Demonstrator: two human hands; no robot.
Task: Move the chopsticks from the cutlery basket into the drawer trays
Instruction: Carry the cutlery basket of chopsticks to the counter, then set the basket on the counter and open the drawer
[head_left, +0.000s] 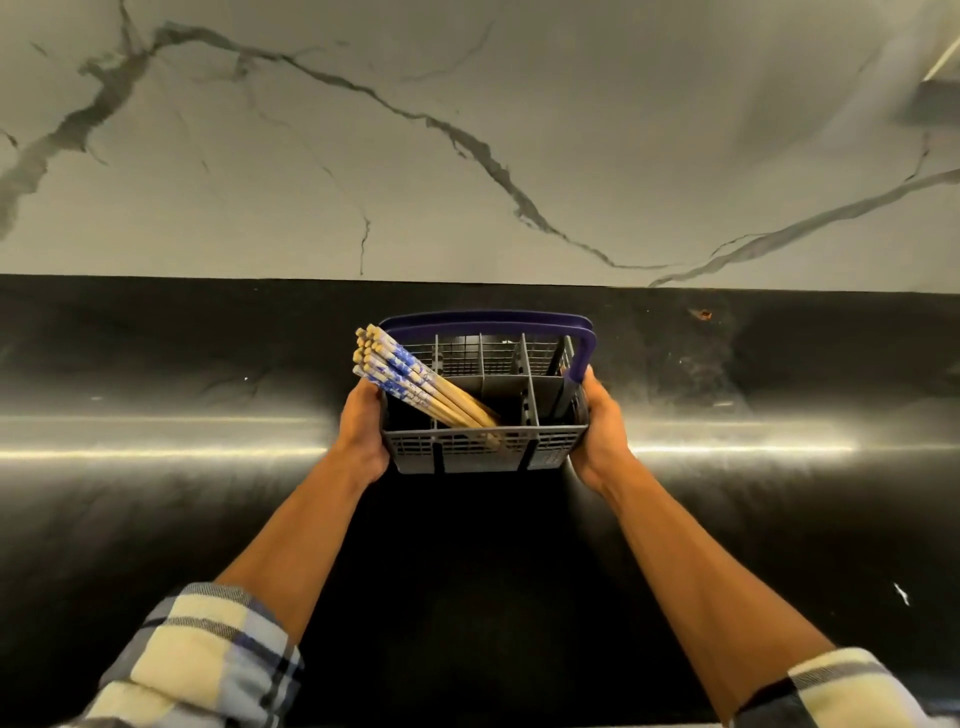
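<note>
Left hand (363, 431) wrapped around the left end of a grey plastic cutlery basket (485, 447), fingers hidden behind its wall; right hand (597, 431) gripping the right end the same way, thumb up against the basket's purple handle (582, 358). Basket held level between the two hands, over a black worktop (156, 519) crossed by a bright streak of reflected light. No brand, label or lettering readable anywhere. Inside the basket, slotted walls and several compartments. Bundle of chopsticks (415, 387) standing in a near-left compartment, leaning left, thick ends poking out past the rim above the left hand. Chopsticks pale wood at the lower part, blue-and-white patterned near the top ends. Plaid sleeves (208, 660) rolled up on both forearms. Beyond the worktop, a pale marble wall (467, 130) with dark grey veins.
</note>
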